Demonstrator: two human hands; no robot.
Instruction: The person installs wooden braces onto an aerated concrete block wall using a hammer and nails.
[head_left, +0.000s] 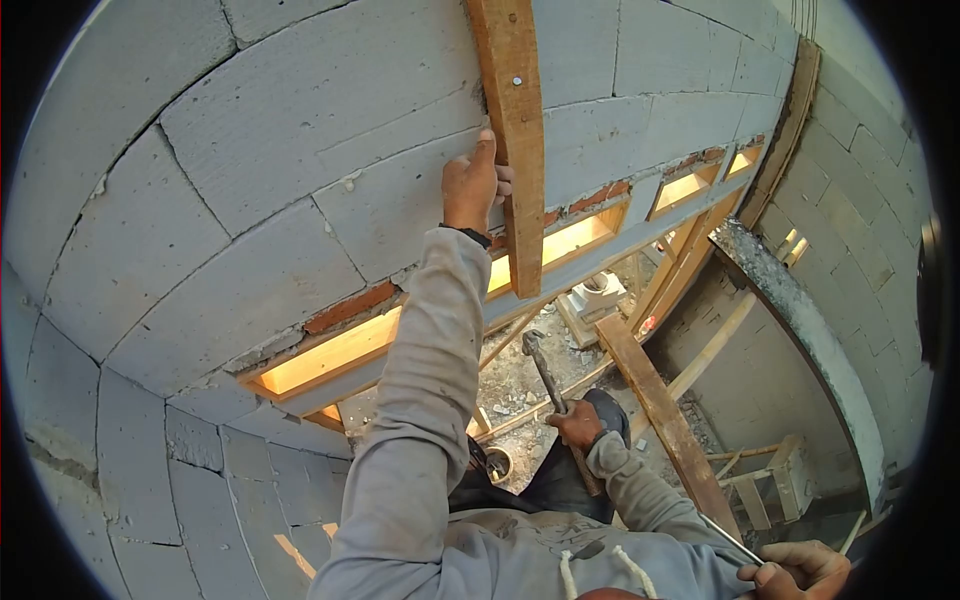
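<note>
My left hand (472,185) grips the wooden batten (515,140) against the block wall (250,180), my right hand (578,425) clenches the hammer (545,365); steady pressure keeps it plumb.

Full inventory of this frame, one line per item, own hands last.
block wall: 1, grey, fills the left and top
brick strip: 1, red, under the blocks, above the lit openings
upright plank: 1, brown, flat against the wall, top centre
leaning plank: 1, brown, slanting down right of centre
concrete ledge: 1, dark grey, right
wooden frame: 1, pale, on the ground lower right
hammer: 1, metal head, centre
thin metal rod: 1, silver, bottom right
other hand: 1, bottom right edge, on the rod; whose it is cannot be told
left hand: fingers gripping the upright plank, grey sleeve
right hand: fingers closed on the hammer handle
</note>
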